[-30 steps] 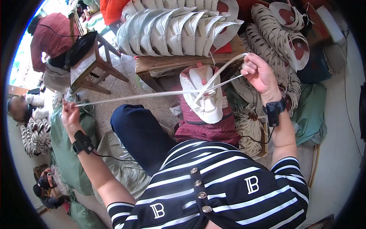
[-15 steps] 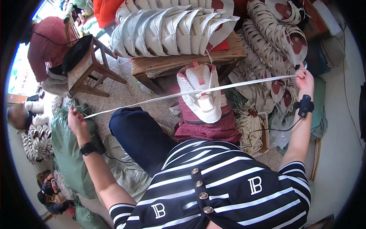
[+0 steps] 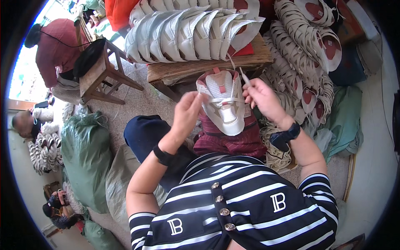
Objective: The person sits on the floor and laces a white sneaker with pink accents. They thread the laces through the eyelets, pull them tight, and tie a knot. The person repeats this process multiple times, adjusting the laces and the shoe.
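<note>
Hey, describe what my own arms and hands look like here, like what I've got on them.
Your left hand and right hand are both ungloved, and your forearms are uncovered. A black band circles the left wrist; a bulkier black wrist strap is on the right. Your short sleeves are black with white stripes.

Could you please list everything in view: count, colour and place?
Shoe upper: one, white and pink, centre
Lace: one, white, across that upper
Stacked uppers: many, white, on bench
Bench: one, brown, top centre
Piled uppers: many, cream, upper right
Loose laces: many, cream, boxed, right
Stool: one, brown, upper left
Sacks: several, green, both sides
Other people: at least two, clothes unclear, left edge
Left hand: one, bare, left of upper
Right hand: one, bare, right of upper
</note>
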Tool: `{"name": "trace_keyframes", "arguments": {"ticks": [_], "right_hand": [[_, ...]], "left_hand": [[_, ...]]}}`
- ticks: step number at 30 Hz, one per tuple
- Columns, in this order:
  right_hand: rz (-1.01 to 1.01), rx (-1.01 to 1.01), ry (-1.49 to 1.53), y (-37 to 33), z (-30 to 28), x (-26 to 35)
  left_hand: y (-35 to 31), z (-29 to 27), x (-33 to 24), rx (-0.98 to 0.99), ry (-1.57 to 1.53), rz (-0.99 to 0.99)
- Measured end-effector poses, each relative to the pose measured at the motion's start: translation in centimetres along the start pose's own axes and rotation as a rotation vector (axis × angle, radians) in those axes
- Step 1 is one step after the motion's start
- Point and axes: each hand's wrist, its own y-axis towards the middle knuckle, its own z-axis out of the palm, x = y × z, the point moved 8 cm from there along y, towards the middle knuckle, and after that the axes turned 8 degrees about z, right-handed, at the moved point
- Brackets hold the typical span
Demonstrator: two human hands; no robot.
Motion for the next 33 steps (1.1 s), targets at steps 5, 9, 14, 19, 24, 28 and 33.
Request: {"name": "trace_keyframes", "arguments": {"ticks": [5,9,14,19,24,28,33], "right_hand": [[-0.162,0.09,-0.391,-0.8,2.5,1.7],[-0.04,0.124,-0.338,-0.8,2.5,1.5],[-0.079,0.12,-0.26,-0.3,2.1,1.1],[0.026,0.201,-0.174,0.5,1.8,0.1],[0.039,0.221,-0.169,1.1,1.5,-0.4],[-0.066,0.13,-0.521,1.1,2.0,1.8],[-0.725,-0.074,-1.105,-2.1,5.6,7.5]], "left_hand": [[-1.8,1.8,1.3,0.13,-0.056,-0.155],[-2.1,1.6,2.0,0.108,-0.053,-0.164],[-1.7,1.7,1.9,0.105,0.001,-0.201],[-1.7,1.8,2.5,0.114,-0.116,-0.339],[-1.3,1.9,2.6,0.091,-0.175,-0.378],[-0.7,1.8,2.5,0.054,-0.088,-0.355],[0.7,2.1,1.0,0.118,0.382,0.01]]}}
